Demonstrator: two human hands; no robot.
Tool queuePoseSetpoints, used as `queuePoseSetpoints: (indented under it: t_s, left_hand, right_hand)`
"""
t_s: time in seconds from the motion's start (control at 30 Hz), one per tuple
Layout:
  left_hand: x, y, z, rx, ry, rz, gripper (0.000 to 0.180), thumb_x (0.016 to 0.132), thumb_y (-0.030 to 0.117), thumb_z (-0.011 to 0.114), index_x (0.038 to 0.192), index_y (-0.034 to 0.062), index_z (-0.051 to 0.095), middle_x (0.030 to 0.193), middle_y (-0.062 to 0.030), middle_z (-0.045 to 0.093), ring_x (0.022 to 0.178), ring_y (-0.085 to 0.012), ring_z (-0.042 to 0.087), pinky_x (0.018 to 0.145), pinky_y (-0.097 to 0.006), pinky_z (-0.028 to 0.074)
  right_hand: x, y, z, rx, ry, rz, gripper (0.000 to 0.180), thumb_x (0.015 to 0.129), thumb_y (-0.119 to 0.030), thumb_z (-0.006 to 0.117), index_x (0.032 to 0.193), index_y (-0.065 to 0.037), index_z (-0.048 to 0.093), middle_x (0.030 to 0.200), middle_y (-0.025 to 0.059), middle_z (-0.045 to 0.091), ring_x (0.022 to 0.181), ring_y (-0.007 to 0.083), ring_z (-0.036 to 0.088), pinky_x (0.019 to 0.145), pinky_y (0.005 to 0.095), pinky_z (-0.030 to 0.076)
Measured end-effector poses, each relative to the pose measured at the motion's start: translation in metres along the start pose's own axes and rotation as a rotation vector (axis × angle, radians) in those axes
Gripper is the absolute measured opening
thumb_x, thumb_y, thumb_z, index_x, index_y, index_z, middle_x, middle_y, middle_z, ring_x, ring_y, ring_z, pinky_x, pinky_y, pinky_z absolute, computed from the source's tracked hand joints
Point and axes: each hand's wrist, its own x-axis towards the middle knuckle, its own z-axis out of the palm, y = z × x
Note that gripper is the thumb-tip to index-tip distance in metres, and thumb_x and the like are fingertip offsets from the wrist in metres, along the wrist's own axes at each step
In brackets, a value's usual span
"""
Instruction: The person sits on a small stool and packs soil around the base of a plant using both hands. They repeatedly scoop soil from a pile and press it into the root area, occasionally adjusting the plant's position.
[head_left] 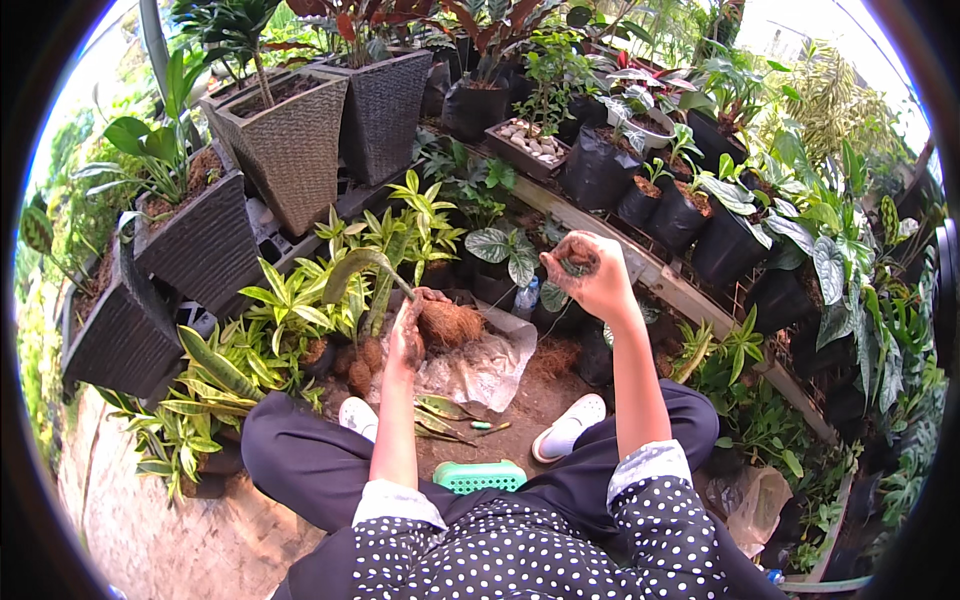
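Gripping a plant (375, 275), the left hand (406, 335) is closing round its stem; leaf tilting up-left, root ball (450, 322) right; the right hand (590, 272) is cupping soil (572, 252) above bare ground (540, 395).

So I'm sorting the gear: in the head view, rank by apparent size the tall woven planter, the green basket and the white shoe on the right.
1. tall woven planter
2. green basket
3. white shoe: close to the basket, so unsure

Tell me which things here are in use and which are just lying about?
In use: left hand holding a leafy plant with a brown fibrous root ball; right hand gripping brown fibre.

Lying about: green plastic basket, dark woven square planters, black nursery bags.
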Motion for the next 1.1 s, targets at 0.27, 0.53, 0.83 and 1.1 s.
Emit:
queuePoseSetpoints:
  t_s: [0.27,0.53,0.83,1.1]
  left_hand:
    - [-0.007,0.007,0.023,-0.213,-0.169,-0.129,0.023,0.09,0.026,0.052,0.097,0.0044,0.048,0.095,-0.0106,0.051,0.096,-0.0245,0.052,0.091,-0.04,0.041]
    - [-0.007,0.013,0.041,-0.384,-0.242,-0.147,0.02,0.09,0.024,0.053,0.093,0.0044,0.049,0.094,-0.0111,0.05,0.098,-0.026,0.05,0.093,-0.042,0.04]
    - [-0.005,0.004,0.045,-0.395,-0.011,0.013,0.018,0.091,0.023,0.052,0.096,0.0056,0.05,0.098,-0.0099,0.053,0.103,-0.0253,0.05,0.097,-0.041,0.037]
    - [0.007,-0.018,0.016,-0.327,0.199,0.138,0.017,0.091,0.022,0.053,0.097,0.0057,0.051,0.097,-0.0103,0.056,0.097,-0.0246,0.054,0.092,-0.04,0.042]
  right_hand:
    - [0.017,0.055,0.013,-0.206,-0.062,0.083,0.017,0.073,-0.013,0.069,0.073,-0.001,0.057,0.067,0.0105,0.058,0.062,0.0208,0.056,0.06,0.0312,0.045]
    - [-0.029,0.103,0.068,0.082,-0.125,0.423,0.017,0.078,-0.013,0.07,0.078,0.002,0.061,0.064,0.0044,0.06,0.063,0.007,0.052,0.059,0.0258,0.045]
    - [-0.143,0.049,0.192,0.169,0.081,0.691,0.019,0.077,-0.017,0.067,0.076,0.001,0.06,0.063,0.0048,0.056,0.058,0.009,0.048,0.054,0.0265,0.039]
    - [-0.171,-0.019,0.175,0.442,-0.046,0.479,0.016,0.08,-0.011,0.066,0.076,0.002,0.059,0.061,0.0009,0.051,0.056,0.0067,0.041,0.05,0.0249,0.035]
